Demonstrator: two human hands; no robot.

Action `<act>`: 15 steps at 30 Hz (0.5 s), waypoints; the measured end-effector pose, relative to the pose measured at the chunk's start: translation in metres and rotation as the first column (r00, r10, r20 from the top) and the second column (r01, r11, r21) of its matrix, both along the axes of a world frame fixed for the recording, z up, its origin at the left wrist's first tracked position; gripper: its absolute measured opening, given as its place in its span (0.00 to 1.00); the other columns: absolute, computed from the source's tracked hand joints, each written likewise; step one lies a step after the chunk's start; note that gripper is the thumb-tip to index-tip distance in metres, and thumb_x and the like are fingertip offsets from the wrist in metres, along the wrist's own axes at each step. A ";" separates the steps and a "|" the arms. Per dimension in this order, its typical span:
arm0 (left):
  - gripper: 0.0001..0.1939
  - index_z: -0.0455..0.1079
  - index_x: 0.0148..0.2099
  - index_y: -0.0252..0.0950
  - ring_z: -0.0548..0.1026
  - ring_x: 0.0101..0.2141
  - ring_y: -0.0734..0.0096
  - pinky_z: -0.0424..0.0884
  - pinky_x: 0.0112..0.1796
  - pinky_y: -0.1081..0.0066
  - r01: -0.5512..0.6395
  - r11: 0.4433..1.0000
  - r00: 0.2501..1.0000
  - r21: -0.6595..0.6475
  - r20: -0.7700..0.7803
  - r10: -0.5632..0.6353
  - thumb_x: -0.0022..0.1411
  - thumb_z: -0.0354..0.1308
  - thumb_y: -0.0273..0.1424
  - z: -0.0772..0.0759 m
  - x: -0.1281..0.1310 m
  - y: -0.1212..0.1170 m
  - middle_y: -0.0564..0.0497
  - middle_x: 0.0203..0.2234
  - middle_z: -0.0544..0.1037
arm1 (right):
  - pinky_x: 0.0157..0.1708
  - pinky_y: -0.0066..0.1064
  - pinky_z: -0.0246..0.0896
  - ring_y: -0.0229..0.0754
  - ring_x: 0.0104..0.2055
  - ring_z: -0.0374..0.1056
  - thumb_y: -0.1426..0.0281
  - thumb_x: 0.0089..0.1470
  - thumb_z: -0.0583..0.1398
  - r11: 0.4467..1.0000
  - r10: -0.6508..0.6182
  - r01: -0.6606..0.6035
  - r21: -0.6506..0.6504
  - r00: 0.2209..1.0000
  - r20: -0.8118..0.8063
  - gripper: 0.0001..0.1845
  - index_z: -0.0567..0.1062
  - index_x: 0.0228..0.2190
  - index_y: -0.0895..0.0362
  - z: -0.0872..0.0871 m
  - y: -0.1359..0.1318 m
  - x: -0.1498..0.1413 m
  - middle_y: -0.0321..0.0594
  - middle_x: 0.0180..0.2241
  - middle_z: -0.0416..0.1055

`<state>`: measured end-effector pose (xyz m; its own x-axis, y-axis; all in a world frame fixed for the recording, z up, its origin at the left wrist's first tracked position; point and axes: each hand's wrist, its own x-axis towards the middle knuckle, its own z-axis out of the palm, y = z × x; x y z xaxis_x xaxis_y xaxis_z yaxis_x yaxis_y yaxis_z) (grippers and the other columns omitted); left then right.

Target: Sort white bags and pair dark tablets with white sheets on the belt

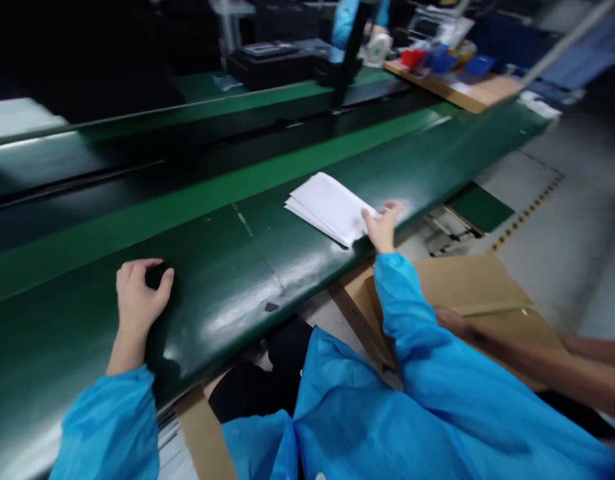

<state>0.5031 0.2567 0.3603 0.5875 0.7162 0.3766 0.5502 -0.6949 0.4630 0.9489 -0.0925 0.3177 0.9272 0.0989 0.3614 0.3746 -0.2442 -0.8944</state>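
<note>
My right hand point(384, 227) pinches the near right end of a small stack of white paper sheets point(330, 203), with the thumb on the top sheet. The sheets are slightly fanned at their left end and lie at or just above the green tabletop point(197, 320). Whether they touch it along their whole length is hard to tell. To the left, my left hand point(142, 290) rests over the green surface, fingers curled and thumb apart, holding nothing. A small dark scrap point(271, 307) lies near the table's front edge, between my hands.
Below the edge at right is a cardboard box point(477, 287), with another person's arm point(527, 353) reaching across it. A green-topped stool point(480, 205) stands beyond. Across the table are a black case point(270, 63), a wooden board point(467, 97) with coloured bins, and another person's blue sleeve point(344, 27).
</note>
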 end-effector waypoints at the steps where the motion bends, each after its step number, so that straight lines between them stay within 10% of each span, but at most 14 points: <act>1: 0.23 0.74 0.46 0.36 0.76 0.53 0.39 0.70 0.55 0.42 0.039 0.999 0.999 0.014 -0.023 -0.038 0.56 0.57 0.48 -0.001 0.014 -0.009 0.39 0.44 0.79 | 0.63 0.50 0.63 0.50 0.58 0.67 0.52 0.42 0.72 0.999 0.037 -0.037 -0.038 0.999 0.001 0.35 0.66 0.46 0.53 0.003 0.005 0.007 0.50 0.58 0.67; 10: 0.48 0.53 0.73 0.27 0.60 0.70 0.31 0.54 0.68 0.34 0.325 0.937 0.931 -0.126 -0.128 -0.340 0.60 0.61 0.50 -0.004 0.196 -0.075 0.26 0.69 0.63 | 0.66 0.46 0.56 0.51 0.62 0.67 0.63 0.59 0.67 0.781 0.448 -0.433 -0.450 0.891 -0.079 0.24 0.76 0.54 0.57 0.013 0.069 -0.007 0.47 0.60 0.75; 15: 0.50 0.58 0.73 0.32 0.69 0.66 0.34 0.63 0.66 0.38 0.289 0.942 0.941 -0.170 -0.129 -0.313 0.51 0.62 0.46 -0.006 0.217 -0.063 0.34 0.68 0.68 | 0.61 0.48 0.59 0.53 0.61 0.66 0.59 0.65 0.64 0.722 0.503 -0.467 -0.511 0.861 -0.076 0.23 0.74 0.58 0.54 0.014 0.085 -0.051 0.45 0.60 0.73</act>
